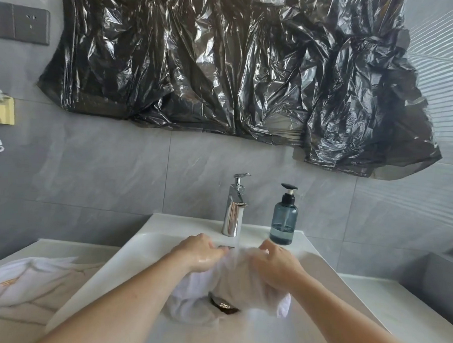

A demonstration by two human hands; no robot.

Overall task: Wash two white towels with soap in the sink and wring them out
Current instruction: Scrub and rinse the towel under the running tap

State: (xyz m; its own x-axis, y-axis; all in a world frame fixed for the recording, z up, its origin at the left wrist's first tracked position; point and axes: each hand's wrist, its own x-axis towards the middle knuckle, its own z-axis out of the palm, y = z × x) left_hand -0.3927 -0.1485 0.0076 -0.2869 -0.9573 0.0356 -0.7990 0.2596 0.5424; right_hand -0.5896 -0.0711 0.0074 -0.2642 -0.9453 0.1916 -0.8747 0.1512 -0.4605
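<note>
White cloth fills the middle of the sink (126, 260), and both hands are right in it. One wet towel (230, 279) is bunched under the running stream from the chrome tap (234, 206), hanging just above the drain (223, 305). Left hand (201, 252) clamps a fistful on its side, knuckles glistening; right hand (275, 265) grasps the other end, fingers curled into the fabric. It looks like a rub or a rinse between the two fists, though the blur of the water makes it hard to say which, and no lather shows plainly, so whether soap has gone on yet cannot be told.

Over on the worktop (386, 305) to the left lies the second towel (20, 281), spread loosely, apparently dry and clear of the basin. The soap bottle (284, 219) stands on the sink's back ledge just beside the tap, within easy reach.

My call: early days. One towel is being worked, with its wringing not yet done; the other appears untouched, so it needs washing and wringing too.
</note>
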